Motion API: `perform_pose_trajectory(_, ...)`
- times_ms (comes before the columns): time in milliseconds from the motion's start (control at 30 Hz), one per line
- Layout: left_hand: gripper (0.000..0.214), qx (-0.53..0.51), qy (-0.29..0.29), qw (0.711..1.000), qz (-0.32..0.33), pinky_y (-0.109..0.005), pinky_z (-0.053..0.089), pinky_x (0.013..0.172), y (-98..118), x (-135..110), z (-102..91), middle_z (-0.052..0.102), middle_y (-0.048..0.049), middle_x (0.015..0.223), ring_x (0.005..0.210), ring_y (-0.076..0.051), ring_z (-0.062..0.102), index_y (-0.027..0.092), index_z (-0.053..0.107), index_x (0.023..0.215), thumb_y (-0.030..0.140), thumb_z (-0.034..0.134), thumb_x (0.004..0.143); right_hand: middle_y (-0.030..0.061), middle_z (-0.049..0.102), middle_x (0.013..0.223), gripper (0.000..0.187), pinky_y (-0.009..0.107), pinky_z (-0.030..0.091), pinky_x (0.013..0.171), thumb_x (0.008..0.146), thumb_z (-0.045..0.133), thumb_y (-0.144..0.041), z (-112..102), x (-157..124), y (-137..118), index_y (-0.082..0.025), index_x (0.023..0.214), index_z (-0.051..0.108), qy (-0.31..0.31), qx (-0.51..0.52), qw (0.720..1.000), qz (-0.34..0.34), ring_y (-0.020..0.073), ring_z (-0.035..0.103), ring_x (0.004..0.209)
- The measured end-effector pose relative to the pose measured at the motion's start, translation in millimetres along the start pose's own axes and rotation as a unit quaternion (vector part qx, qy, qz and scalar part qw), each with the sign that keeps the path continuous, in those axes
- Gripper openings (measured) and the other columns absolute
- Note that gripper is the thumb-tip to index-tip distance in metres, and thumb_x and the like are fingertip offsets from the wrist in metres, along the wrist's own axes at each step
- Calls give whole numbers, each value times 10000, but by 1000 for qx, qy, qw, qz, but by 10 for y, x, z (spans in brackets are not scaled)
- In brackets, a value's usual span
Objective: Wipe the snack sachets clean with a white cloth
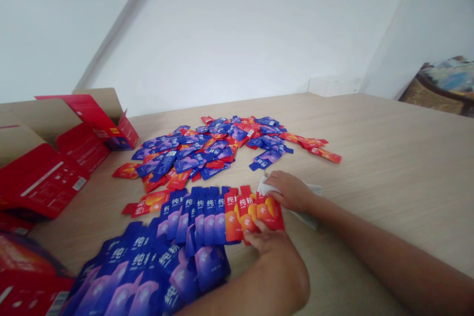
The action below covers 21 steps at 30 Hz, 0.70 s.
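A row of blue-purple and red-orange sachets (pixel 210 217) lies overlapped on the table. My left hand (pixel 268 242) rests at the row's right end, with its fingers spread on the lower part of the red-orange sachets (pixel 234 229). Bunched in my closed right hand (pixel 291 190) is a white cloth or tissue (pixel 263 186), part of it trailing behind the wrist. That hand is at the top edge of the rightmost red-orange sachet (pixel 267 210). Below the row, larger-looking blue-purple sachets (pixel 129 276) overlap in another group nearer to me.
Farther back lies a loose mixed heap of red and blue sachets (pixel 200 150). Open red cardboard boxes (pixel 44 182) stand along the left side. A white box-like fixture (pixel 333 86) sits at the table's far edge by the wall. A chair (pixel 437 89) is at the far right.
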<state>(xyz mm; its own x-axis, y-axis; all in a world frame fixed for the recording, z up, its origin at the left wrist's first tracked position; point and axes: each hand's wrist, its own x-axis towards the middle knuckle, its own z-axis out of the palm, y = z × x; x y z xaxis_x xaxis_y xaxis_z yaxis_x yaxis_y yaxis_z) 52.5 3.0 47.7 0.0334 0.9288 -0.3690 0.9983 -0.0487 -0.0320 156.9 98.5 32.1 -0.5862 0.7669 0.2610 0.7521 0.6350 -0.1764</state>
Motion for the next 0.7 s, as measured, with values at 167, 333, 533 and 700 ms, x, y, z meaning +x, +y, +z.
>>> perform_pose_trajectory(167,730,123,-70,990,22,-638,365,922,-4,-42,-43,295,-221,1385,1168,-485,354,131,425,1308,120,682,625,114,572,1062,269,392,398,886,827,499,-268,-127,-119,-90,-170,1068,569,19,20,1000,-7,243,495,995)
perform_pose_trajectory(333,603,130,-41,990,19,-635,382,901,-9,-60,-10,339,-231,1365,1148,-480,386,112,416,1310,125,570,727,120,546,1165,308,392,371,927,839,490,-296,10,-165,-100,-171,1114,552,-20,32,998,-50,247,474,1062)
perform_pose_trajectory(533,527,137,-58,989,7,-599,389,916,2,-3,8,318,-185,1382,1150,-433,415,136,436,1299,135,495,775,110,559,1019,265,372,382,874,846,475,-289,-48,-69,-57,-156,1057,566,-3,-5,1000,28,228,485,964)
perform_pose_trajectory(700,524,148,-42,988,5,-591,417,886,9,0,25,376,-201,1354,1137,-430,437,134,419,1311,89,445,789,110,543,1100,318,374,370,888,798,539,-305,-21,-141,-279,-166,1084,558,-29,23,998,-53,241,466,1008)
